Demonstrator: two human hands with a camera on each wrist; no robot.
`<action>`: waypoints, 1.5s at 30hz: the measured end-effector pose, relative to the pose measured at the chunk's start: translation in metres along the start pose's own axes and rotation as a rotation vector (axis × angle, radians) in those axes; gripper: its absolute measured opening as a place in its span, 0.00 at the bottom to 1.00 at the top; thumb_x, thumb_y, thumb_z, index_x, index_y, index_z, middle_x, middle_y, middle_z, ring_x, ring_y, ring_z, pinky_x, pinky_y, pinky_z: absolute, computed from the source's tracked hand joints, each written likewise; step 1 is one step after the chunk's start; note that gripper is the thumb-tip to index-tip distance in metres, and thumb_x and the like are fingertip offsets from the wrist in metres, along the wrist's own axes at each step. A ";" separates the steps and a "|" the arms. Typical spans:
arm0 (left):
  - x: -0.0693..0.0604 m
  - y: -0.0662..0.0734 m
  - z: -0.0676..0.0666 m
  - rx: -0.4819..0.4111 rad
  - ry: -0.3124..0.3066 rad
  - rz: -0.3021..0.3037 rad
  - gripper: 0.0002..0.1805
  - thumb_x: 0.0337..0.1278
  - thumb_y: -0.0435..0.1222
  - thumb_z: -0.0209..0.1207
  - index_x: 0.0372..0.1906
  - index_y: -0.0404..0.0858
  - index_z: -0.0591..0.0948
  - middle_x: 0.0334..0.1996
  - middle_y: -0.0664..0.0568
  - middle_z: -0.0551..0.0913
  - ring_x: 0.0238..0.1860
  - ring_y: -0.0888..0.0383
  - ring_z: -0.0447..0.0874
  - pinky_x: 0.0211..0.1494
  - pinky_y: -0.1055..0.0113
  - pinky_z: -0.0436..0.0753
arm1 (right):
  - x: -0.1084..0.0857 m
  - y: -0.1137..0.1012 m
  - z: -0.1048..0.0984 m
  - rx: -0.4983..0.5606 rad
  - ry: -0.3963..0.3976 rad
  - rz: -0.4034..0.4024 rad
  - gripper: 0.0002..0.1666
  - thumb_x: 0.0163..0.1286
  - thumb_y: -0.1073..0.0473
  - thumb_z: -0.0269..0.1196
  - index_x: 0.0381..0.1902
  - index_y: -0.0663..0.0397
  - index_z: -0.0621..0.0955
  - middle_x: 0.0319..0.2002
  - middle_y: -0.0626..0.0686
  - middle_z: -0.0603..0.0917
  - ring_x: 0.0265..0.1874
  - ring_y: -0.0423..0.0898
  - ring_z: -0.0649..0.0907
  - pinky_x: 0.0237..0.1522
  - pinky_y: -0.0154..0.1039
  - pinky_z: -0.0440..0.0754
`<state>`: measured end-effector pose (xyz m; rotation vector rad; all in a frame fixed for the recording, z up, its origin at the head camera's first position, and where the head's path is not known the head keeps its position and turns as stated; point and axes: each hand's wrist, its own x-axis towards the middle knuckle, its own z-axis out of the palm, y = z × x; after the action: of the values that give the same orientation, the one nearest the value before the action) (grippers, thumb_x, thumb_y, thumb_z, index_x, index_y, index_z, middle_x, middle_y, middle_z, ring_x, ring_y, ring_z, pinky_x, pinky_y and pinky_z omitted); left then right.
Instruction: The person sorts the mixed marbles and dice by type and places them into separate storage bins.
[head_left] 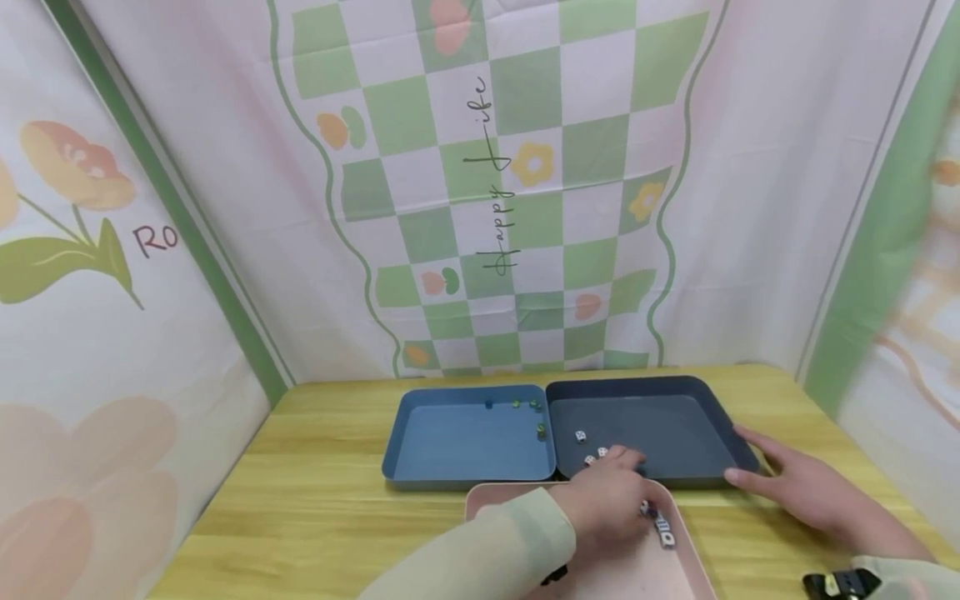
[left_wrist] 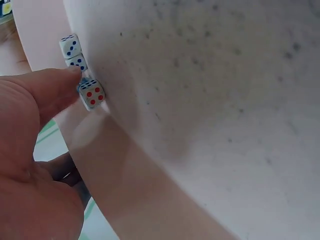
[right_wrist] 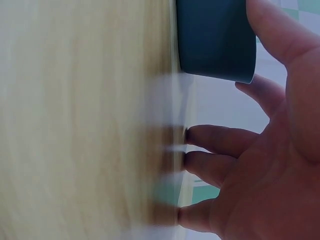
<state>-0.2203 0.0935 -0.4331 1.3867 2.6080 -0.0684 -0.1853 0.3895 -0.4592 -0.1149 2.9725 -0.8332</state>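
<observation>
My left hand (head_left: pixel 611 496) reaches across the far right part of the pink tray (head_left: pixel 678 521). In the left wrist view its thumb (left_wrist: pixel 55 87) overlaps a row of white dice (left_wrist: pixel 92 95) with blue and red pips, lying along the tray's wall. Other fingertips extend past the far wall, near white dice (head_left: pixel 581 436) in the dark grey tray (head_left: pixel 720 433); whether they grip anything is hidden. My right hand (head_left: pixel 806 492) touches that tray's front right corner with thumb and index finger (right_wrist: pixel 265 95) apart. Its remaining fingers rest on the table.
A blue tray (head_left: pixel 457 442) adjoins the dark one on the left. Several small green and blue dice (head_left: pixel 541 431) lie on its right side. The wooden table (head_left: pixel 300 500) is enclosed by printed curtains (head_left: pixel 525 208).
</observation>
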 end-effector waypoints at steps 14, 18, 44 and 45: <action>0.008 0.000 0.009 -0.022 0.008 -0.049 0.09 0.63 0.50 0.64 0.46 0.68 0.85 0.62 0.65 0.70 0.67 0.68 0.56 0.68 0.76 0.56 | 0.000 -0.001 0.000 -0.007 -0.009 -0.008 0.54 0.71 0.33 0.59 0.77 0.64 0.55 0.63 0.83 0.62 0.58 0.84 0.64 0.48 0.76 0.66; 0.009 0.000 0.010 -0.019 0.007 -0.036 0.06 0.63 0.50 0.64 0.42 0.67 0.86 0.60 0.66 0.72 0.67 0.68 0.56 0.68 0.75 0.57 | 0.001 -0.001 0.000 -0.007 -0.010 -0.003 0.54 0.70 0.33 0.59 0.77 0.65 0.55 0.63 0.84 0.62 0.58 0.83 0.64 0.48 0.76 0.66; -0.010 -0.011 -0.014 -0.263 0.060 -0.037 0.10 0.66 0.46 0.63 0.48 0.64 0.88 0.42 0.80 0.80 0.71 0.72 0.49 0.71 0.74 0.51 | 0.001 0.002 0.000 -0.017 0.001 -0.015 0.53 0.71 0.34 0.59 0.77 0.66 0.56 0.62 0.84 0.63 0.56 0.84 0.65 0.47 0.76 0.68; -0.010 -0.013 -0.015 -0.284 0.070 -0.038 0.10 0.66 0.47 0.63 0.48 0.63 0.88 0.40 0.80 0.80 0.71 0.72 0.51 0.72 0.73 0.50 | 0.001 0.002 0.000 -0.013 -0.003 -0.013 0.53 0.71 0.34 0.59 0.77 0.66 0.55 0.62 0.84 0.62 0.57 0.84 0.65 0.47 0.76 0.67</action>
<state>-0.2279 0.0793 -0.4170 1.2602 2.5741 0.3381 -0.1864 0.3905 -0.4604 -0.1362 2.9781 -0.8145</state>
